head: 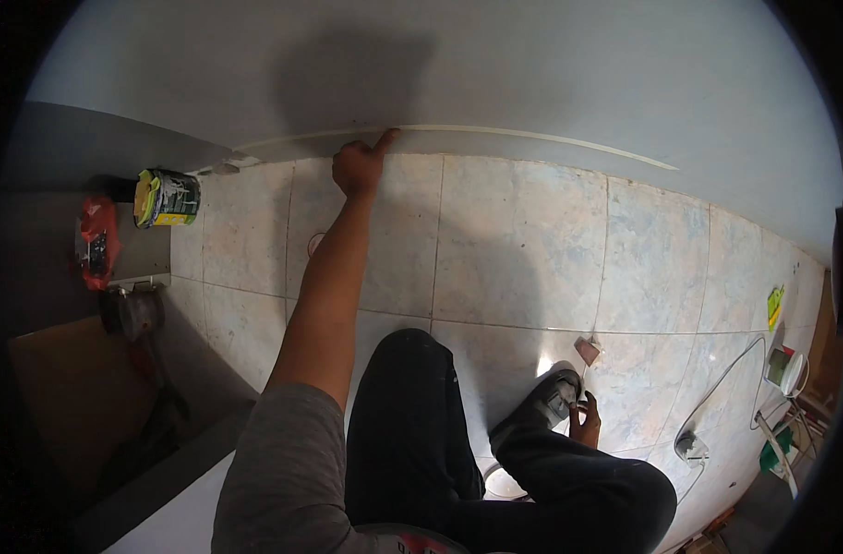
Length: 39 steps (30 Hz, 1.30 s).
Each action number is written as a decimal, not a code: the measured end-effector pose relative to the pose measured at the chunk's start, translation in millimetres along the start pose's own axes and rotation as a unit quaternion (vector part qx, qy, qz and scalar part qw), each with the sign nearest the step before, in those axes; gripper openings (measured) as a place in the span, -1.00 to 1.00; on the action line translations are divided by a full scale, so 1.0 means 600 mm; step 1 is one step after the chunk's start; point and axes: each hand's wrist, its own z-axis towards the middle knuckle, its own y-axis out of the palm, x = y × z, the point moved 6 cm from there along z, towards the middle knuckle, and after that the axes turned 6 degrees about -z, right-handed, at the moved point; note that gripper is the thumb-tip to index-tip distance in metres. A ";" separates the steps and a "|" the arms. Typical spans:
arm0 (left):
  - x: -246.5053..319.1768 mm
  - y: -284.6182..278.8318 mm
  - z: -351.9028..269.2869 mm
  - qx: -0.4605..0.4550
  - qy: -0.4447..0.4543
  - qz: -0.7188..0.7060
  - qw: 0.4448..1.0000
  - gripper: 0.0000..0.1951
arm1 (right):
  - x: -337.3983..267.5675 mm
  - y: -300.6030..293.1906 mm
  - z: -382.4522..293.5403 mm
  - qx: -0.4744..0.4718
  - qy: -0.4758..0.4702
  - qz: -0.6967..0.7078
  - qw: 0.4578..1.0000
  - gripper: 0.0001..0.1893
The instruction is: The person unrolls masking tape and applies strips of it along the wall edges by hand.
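My left hand (359,166) reaches to the foot of the grey wall (504,62). Its thumb presses on a thin pale strip, which looks like masking tape (504,131), running along the wall just above the floor. The other fingers are curled in, with nothing visible in them. Low beside my right shoe (556,398) is my right hand (585,424), partly hidden behind my leg. Its fingers are bent around or near something small and pale, too unclear to name. A small reddish-brown piece (588,351) lies on the tiles in front of that shoe.
A paint-smeared bucket (176,197) stands at the left by the wall, near a red plastic bag (97,242). At right on the tiled floor (504,242) are a yellow-green tool (775,308), a white tub (787,370) and a trailing cable (716,391). A round white container (504,483) sits between my legs.
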 end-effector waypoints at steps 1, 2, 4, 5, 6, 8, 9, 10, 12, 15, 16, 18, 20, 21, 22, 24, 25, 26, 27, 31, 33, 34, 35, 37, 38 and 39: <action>0.001 0.005 -0.007 -0.001 -0.003 -0.002 1.000 -0.18 | -0.001 -0.001 0.004 -0.001 0.003 0.006 1.000 -0.43; 0.013 0.011 -0.016 0.004 0.037 0.006 0.999 -0.16 | 0.001 0.001 0.008 -0.006 0.004 0.007 1.000 -0.44; 0.035 0.017 -0.034 0.006 0.073 0.016 0.997 -0.14 | -0.022 0.002 0.013 -0.019 0.004 0.004 1.000 -0.44; 0.048 0.023 -0.036 -0.007 0.064 0.029 0.997 -0.12 | -0.029 0.003 0.014 -0.030 0.005 0.006 1.000 -0.44; 0.055 0.030 -0.037 -0.022 0.057 0.040 0.997 -0.10 | -0.029 0.002 0.015 -0.017 -0.022 -0.001 1.000 -0.44; 0.060 0.030 -0.033 -0.010 0.062 0.056 0.996 -0.10 | -0.020 -0.006 0.013 -0.019 -0.011 -0.011 1.000 -0.44; 0.060 0.029 -0.029 0.005 0.071 0.073 0.995 -0.09 | -0.016 -0.010 0.012 -0.019 -0.003 -0.018 1.000 -0.44; 0.042 0.030 -0.023 0.001 0.072 0.078 0.994 -0.09 | -0.011 -0.003 0.009 -0.019 0.001 -0.016 1.000 -0.45; 0.001 0.029 -0.007 0.010 0.047 0.084 0.995 -0.06 | -0.013 -0.001 0.006 -0.025 0.016 0.007 1.000 -0.45; -0.003 0.032 -0.021 0.039 0.067 0.057 0.995 -0.10 | -0.009 0.004 0.006 -0.015 0.024 0.032 0.999 -0.47; 0.016 0.039 -0.033 0.034 0.067 0.054 0.996 -0.10 | -0.001 0.001 0.003 -0.007 0.020 0.027 0.999 -0.48; 0.063 0.061 -0.053 -0.011 0.125 0.056 0.991 -0.11 | 0.021 0.001 0.004 0.006 0.001 0.005 1.000 -0.49; 0.067 0.061 -0.048 -0.022 0.084 0.064 0.994 -0.12 | 0.023 -0.002 0.004 0.012 -0.024 -0.020 0.999 -0.49; 0.056 0.058 -0.044 -0.024 0.044 0.075 0.996 -0.12 | 0.022 -0.002 -0.001 0.010 -0.018 -0.023 1.000 -0.49; 0.035 0.052 -0.034 -0.002 0.058 0.081 0.995 -0.09 | 0.015 -0.002 0.001 0.005 -0.010 -0.025 1.000 -0.49; -0.036 0.017 -0.010 0.095 0.040 0.098 0.990 -0.06 | -0.010 0.007 0.004 0.001 -0.006 -0.012 1.000 -0.51; -0.080 0.005 -0.001 0.103 -0.029 0.103 0.989 -0.06 | -0.014 0.005 0.006 0.006 -0.007 -0.006 1.000 -0.51; -0.121 -0.007 -0.001 0.106 -0.098 0.104 0.984 -0.06 | -0.012 0.002 0.006 0.016 -0.007 0.006 1.000 -0.52; -0.143 -0.010 -0.023 0.103 -0.073 0.104 0.987 -0.07 | 0.000 -0.011 0.002 0.030 0.000 0.010 1.000 -0.53; -0.264 -0.094 -0.086 0.073 0.093 0.116 0.986 -0.27 | 0.034 0.007 0.003 0.030 -0.006 0.004 1.000 -0.52; -0.285 -0.116 -0.182 0.040 0.180 0.194 0.964 -0.33 | 0.051 0.003 -0.002 0.022 0.029 -0.047 0.998 -0.51; -0.284 -0.113 -0.247 -0.036 0.193 0.181 0.964 -0.28 | 0.060 -0.007 -0.012 0.033 0.032 -0.059 0.997 -0.51; -0.295 -0.132 -0.282 -0.048 0.197 0.231 0.952 -0.28 | 0.051 0.000 -0.007 0.041 0.027 -0.044 0.998 -0.50; -0.314 -0.154 -0.329 -0.037 0.176 0.274 0.945 -0.32 | 0.033 -0.006 0.007 0.055 0.021 -0.042 0.997 -0.50; -0.323 -0.161 -0.342 -0.013 0.151 0.271 0.951 -0.36 | 0.021 -0.016 0.015 0.075 0.005 -0.037 0.997 -0.50; -0.331 -0.164 -0.351 -0.011 0.161 0.266 0.950 -0.36 | 0.009 -0.029 0.021 0.094 -0.012 -0.033 0.995 -0.50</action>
